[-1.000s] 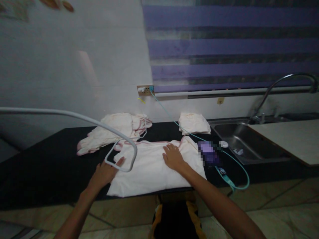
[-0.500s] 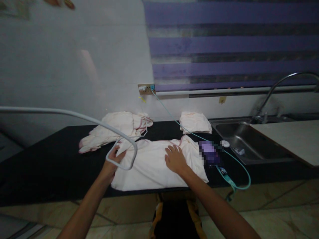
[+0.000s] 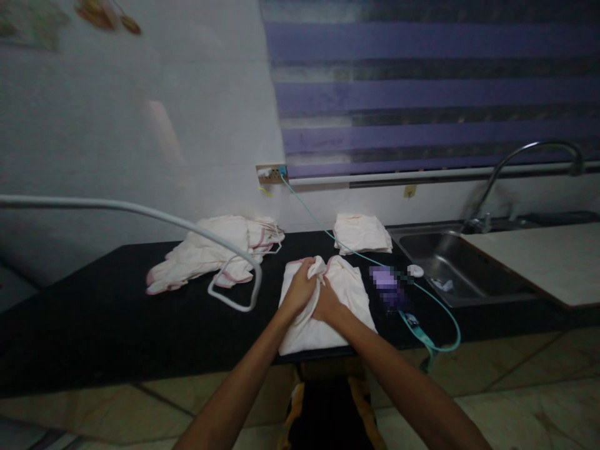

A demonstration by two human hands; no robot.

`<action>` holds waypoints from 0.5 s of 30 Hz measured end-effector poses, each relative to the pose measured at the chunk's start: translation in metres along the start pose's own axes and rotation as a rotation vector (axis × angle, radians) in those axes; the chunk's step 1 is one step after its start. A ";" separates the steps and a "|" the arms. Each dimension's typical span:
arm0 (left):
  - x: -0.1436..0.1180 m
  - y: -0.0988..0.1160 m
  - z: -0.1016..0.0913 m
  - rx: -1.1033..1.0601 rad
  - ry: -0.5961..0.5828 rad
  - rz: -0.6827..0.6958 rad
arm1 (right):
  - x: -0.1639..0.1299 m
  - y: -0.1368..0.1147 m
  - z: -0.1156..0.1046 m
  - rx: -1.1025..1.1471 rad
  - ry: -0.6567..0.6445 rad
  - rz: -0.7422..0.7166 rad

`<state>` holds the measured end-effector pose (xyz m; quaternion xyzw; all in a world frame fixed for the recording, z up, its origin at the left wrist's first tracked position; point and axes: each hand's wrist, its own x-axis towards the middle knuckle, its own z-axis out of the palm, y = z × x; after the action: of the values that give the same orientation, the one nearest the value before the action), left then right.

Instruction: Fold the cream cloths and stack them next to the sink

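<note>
- Head view: white cloth (image 3: 328, 312) w/ pink trim lies on black counter (image 3: 117, 312), near front edge, centre.
- Left hand (image 3: 300, 289) fingers closed on bunched fold of cloth, lifted at cloth's 12 o'clock.
- Right hand (image 3: 328, 303) pressed on cloth, touching left hand; can't tell if fingers grip.
- Cloth pile (image 3: 210, 253) at 10 o'clock, folded stack (image 3: 362, 233) at 1 o'clock.
- Teal cable (image 3: 435, 300) and sink (image 3: 464, 265) at 3 o'clock.
</note>
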<state>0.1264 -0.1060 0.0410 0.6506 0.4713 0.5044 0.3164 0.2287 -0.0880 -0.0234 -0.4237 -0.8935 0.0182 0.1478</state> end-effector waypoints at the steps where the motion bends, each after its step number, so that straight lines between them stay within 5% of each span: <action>1: 0.001 0.000 0.006 0.001 -0.005 -0.009 | -0.003 0.005 -0.005 0.007 0.001 -0.033; 6: 0.007 0.005 0.009 0.016 -0.049 -0.043 | -0.038 0.039 -0.037 0.124 0.089 -0.155; 9: 0.005 0.012 0.016 0.042 -0.127 -0.062 | -0.059 0.059 -0.049 0.281 0.157 -0.031; 15: -0.024 0.043 0.039 0.251 -0.276 0.041 | -0.054 0.087 -0.053 0.189 0.050 0.026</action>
<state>0.1749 -0.1415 0.0597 0.7576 0.4693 0.3538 0.2841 0.3409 -0.0779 -0.0003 -0.4196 -0.8783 0.0939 0.2091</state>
